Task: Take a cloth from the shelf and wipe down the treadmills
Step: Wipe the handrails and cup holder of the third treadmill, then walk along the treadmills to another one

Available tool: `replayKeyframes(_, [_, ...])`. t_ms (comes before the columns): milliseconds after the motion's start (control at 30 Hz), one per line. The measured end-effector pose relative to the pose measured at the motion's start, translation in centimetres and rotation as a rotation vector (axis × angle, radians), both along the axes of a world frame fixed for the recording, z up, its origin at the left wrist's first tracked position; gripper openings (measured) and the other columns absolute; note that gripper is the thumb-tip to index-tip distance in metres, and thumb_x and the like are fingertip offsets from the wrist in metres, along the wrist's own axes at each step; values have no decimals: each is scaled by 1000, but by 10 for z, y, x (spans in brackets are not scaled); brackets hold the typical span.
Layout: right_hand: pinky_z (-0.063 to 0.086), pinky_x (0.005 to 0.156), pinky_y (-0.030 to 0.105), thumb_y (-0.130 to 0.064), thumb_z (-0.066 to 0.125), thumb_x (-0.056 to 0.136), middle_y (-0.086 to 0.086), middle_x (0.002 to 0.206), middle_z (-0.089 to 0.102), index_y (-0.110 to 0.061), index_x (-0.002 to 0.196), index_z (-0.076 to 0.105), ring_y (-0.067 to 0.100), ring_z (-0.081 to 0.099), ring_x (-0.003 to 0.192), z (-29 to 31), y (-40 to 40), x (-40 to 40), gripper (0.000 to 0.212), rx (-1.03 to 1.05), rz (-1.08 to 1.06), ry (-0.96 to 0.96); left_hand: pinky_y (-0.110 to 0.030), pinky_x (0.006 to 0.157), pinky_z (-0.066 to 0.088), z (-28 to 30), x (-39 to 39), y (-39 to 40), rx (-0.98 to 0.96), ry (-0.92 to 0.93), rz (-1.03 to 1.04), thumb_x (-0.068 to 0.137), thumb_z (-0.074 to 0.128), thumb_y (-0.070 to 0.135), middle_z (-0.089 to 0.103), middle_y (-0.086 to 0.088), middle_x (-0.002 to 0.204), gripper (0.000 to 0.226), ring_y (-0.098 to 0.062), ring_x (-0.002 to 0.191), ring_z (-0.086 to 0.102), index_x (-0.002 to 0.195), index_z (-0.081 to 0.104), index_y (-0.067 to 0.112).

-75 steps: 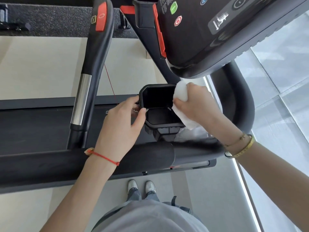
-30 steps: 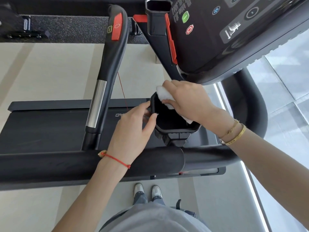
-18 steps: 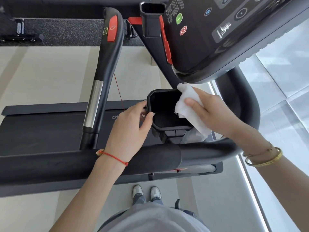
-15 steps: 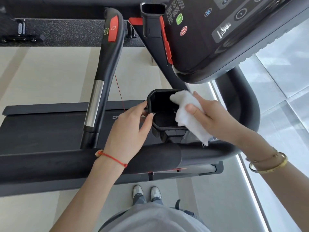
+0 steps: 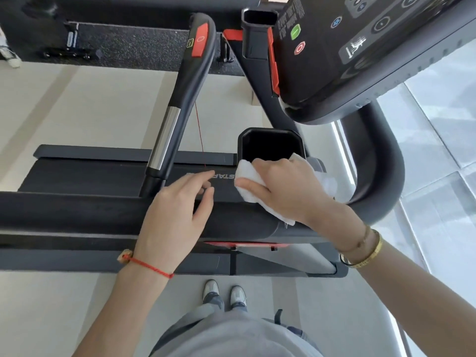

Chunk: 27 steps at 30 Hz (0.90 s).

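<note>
cloth: one white crumpled soft cloth (image 5: 251, 185), pressed on near rim of black plastic cup holder (image 5: 269, 144) and black padded handrail bar (image 5: 77, 212)
right hand (image 5: 288, 190): clamped over cloth, thumb under its left edge
left hand (image 5: 177, 215): empty, fingers loosely spread, hovering over bar, apart from holder
count: 2 hands, 1 cloth, 2 cup holders
around: black treadmill console (image 5: 360, 47) overhangs holder; upright grip with red button (image 5: 199, 43) left of it

We see soft white cloth (image 5: 251, 186); matt black plastic cup holder (image 5: 270, 140); brushed metal sleeve (image 5: 164, 140) on handlebar at eleven o'clock.
</note>
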State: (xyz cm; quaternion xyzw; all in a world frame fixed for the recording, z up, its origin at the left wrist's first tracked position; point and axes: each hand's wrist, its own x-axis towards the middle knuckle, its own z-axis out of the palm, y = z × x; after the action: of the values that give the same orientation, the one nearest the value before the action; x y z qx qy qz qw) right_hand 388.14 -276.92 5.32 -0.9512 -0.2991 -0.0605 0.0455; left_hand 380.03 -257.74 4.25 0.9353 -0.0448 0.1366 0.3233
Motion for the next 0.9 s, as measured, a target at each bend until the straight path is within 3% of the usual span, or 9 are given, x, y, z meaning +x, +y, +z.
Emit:
replayKeyframes(100, [34, 47, 28, -55, 52, 91, -6, 51, 36, -16, 69, 36, 18, 31, 44, -4, -5, -12, 48, 201, 27, -146, -39, 92, 54, -2, -13, -1, 18, -39, 19, 95, 57, 12, 71, 3, 98, 27, -12, 89, 67, 120, 67, 10])
replayKeyframes(200, [16, 42, 21, -55, 52, 88, -7, 51, 38, -11, 69, 46, 16, 34, 42, -3, -11, -19, 49, 291, 28, -218, -43, 99, 50, -3, -27, 0, 40, -59, 69, 95, 57, 14, 71, 1, 104, 26, -16, 98, 66, 119, 68, 10])
replayKeyframes(300, [28, 45, 23, -51, 57, 88, -2, 57, 52, -8, 80, 63, 19, 48, 48, -4, -17, -28, 44, 368, 68, -253, -42, 102, 47, -3, -43, 0, 51, -72, 132, 94, 58, 14, 70, -1, 112, 27, -18, 107, 63, 119, 68, 11])
replayKeyframes(433, [44, 55, 28, -46, 59, 91, 1, 73, 64, -7, 95, 69, 21, 57, 61, 0, -13, -46, 40, 451, 262, -274, -39, 100, 49, 0, -69, 5, 51, -115, 218, 93, 60, 11, 68, -2, 114, 26, -18, 110, 62, 118, 68, 10])
replayKeyframes(533, [43, 63, 28, -43, 57, 93, 2, 79, 67, -6, 96, 70, 23, 61, 68, 3, 1, -60, 40, 393, 381, -256, -44, 98, 50, 1, -91, 12, 34, -106, 290, 94, 61, 11, 68, 0, 116, 26, -17, 110, 62, 119, 68, 10])
replayKeyframes(900, [41, 59, 27, -49, 53, 93, -2, 73, 61, -11, 96, 65, 21, 55, 62, -6, 83, -103, 40, 314, 525, -88, -45, 92, 52, -18, -189, 69, 16, -51, 589, 95, 61, 11, 68, 1, 115, 24, -20, 106, 64, 117, 67, 11])
